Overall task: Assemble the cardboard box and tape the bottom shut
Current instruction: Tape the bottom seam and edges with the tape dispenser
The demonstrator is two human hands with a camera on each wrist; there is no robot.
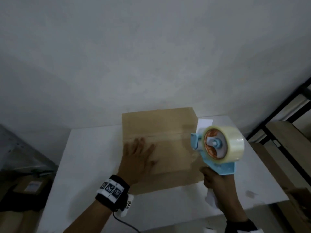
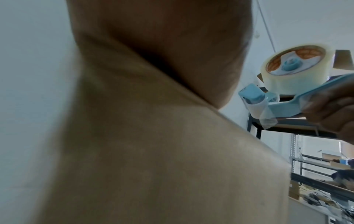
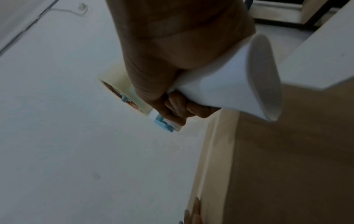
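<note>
A brown cardboard box [image 1: 168, 130] stands on the white table [image 1: 94, 157] with its folded flaps facing up. My left hand [image 1: 138, 153] lies flat on the left part of the flaps, fingers spread, pressing them down. My right hand [image 1: 213, 180] grips the white handle of a blue tape dispenser [image 1: 218, 148] that carries a roll of clear tape [image 1: 232, 143]. It hangs in the air at the box's right side, apart from the cardboard. In the left wrist view a loose end of tape [image 2: 266, 116] hangs from the dispenser [image 2: 310, 97]. In the right wrist view my fingers [image 3: 180, 107] curl around the handle [image 3: 229, 84].
A white slip [image 1: 204, 123] lies on the table behind the dispenser. Dark metal shelving [image 1: 286, 105] with wooden boards stands to the right. Cardboard boxes [image 1: 32, 185] sit on the floor at the left. A grey wall rises behind the table.
</note>
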